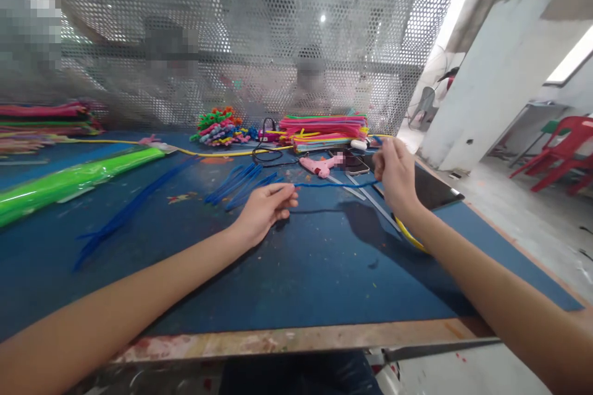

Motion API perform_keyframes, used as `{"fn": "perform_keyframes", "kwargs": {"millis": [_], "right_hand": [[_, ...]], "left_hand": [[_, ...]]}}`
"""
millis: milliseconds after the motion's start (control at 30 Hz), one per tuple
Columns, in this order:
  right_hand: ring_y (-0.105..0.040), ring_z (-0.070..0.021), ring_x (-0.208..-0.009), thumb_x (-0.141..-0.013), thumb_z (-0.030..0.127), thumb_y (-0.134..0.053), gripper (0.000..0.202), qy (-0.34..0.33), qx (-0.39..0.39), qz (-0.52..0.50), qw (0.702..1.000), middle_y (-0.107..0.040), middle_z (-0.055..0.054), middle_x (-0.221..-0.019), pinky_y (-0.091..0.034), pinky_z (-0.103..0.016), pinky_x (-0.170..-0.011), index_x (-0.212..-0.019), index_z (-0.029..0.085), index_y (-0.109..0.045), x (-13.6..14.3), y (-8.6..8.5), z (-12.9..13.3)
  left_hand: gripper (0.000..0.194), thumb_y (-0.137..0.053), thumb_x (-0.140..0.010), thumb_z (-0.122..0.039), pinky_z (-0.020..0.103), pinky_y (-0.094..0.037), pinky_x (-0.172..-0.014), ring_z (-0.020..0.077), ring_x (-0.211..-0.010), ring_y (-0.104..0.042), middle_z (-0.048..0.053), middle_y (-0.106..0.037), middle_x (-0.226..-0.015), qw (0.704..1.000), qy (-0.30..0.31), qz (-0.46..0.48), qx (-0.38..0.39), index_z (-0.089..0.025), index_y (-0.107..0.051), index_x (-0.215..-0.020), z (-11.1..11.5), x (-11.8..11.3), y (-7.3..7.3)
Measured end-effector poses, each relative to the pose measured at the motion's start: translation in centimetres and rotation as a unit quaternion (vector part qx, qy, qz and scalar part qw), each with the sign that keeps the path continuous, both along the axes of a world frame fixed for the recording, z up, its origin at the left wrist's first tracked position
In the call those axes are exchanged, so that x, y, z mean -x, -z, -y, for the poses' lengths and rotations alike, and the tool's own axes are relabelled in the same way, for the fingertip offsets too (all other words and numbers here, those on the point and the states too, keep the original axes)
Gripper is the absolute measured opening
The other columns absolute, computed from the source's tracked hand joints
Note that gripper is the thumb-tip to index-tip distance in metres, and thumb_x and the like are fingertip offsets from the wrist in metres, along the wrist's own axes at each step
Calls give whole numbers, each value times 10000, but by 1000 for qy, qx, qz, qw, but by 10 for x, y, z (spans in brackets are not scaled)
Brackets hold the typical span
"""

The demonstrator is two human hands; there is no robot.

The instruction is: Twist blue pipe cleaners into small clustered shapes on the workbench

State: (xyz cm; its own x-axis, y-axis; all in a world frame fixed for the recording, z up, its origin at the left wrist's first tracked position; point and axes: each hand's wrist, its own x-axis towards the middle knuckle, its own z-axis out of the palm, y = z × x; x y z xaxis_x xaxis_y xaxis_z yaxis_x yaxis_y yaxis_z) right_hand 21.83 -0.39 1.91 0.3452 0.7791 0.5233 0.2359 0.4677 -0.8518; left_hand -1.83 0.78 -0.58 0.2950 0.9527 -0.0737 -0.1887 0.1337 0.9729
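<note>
A blue pipe cleaner stretches almost level between my two hands above the table. My left hand pinches its left end between thumb and forefinger. Farther right and a little higher, my right hand has its fingers closed on the other end, and a short blue tip shows above them. Beyond my left hand lie several blue pipe cleaners bent into narrow loops. Straight blue pipe cleaners lie loose farther left.
A pink glue gun, a phone, clear glue sticks and a dark flat panel lie ahead. Pipe cleaner bundles line a perforated metal screen. A green packet is left; a yellow cable crosses behind.
</note>
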Motion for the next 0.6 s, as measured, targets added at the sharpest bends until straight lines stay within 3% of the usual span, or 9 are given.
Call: {"fn": "perform_keyframes", "kwargs": {"millis": [100,233,333,467,600], "right_hand": [[-291,-70,-413,-825,439,-455,234,-44,24,-44,998,-341,79,-518,-221,-202,-388,-757,216,-445,15,8,7],[-336,-62,-423,-816,353,-490,170,-150,71,-49,985,-409,73,-543,-268,-191,-399,-739,209,-443,33,16,16],[-382,-60,-412,-837,372,-489,192,-205,83,-29,975,-485,63,-549,-300,-193,-398,-755,202,-456,48,20,26],[-392,-65,-359,-851,440,-474,237,-250,105,-36,962,-565,54,-556,-306,-201,-363,-803,209,-446,68,26,40],[-399,-67,-357,-855,491,-452,285,-278,119,-51,952,-570,55,-546,-308,-198,-359,-796,213,-428,83,29,50]], "left_hand": [[165,-745,-652,-227,132,-419,-480,67,-606,-580,1,-613,-672,991,-101,84,7,-136,-639,-739,-8,4,-4],[93,-705,-698,-189,113,-417,-463,50,-607,-590,-20,-631,-693,977,-131,167,19,-157,-640,-757,-12,7,-8],[142,-690,-716,-203,128,-447,-490,60,-626,-601,-6,-652,-741,983,-96,158,-5,-160,-662,-849,-6,5,-9],[216,-730,-674,-258,159,-468,-534,90,-645,-607,30,-668,-751,996,-11,81,-28,-137,-692,-849,15,-5,-7],[247,-710,-692,-316,215,-462,-551,111,-591,-582,35,-655,-695,995,39,49,-72,-130,-708,-854,33,-13,-5]]}}
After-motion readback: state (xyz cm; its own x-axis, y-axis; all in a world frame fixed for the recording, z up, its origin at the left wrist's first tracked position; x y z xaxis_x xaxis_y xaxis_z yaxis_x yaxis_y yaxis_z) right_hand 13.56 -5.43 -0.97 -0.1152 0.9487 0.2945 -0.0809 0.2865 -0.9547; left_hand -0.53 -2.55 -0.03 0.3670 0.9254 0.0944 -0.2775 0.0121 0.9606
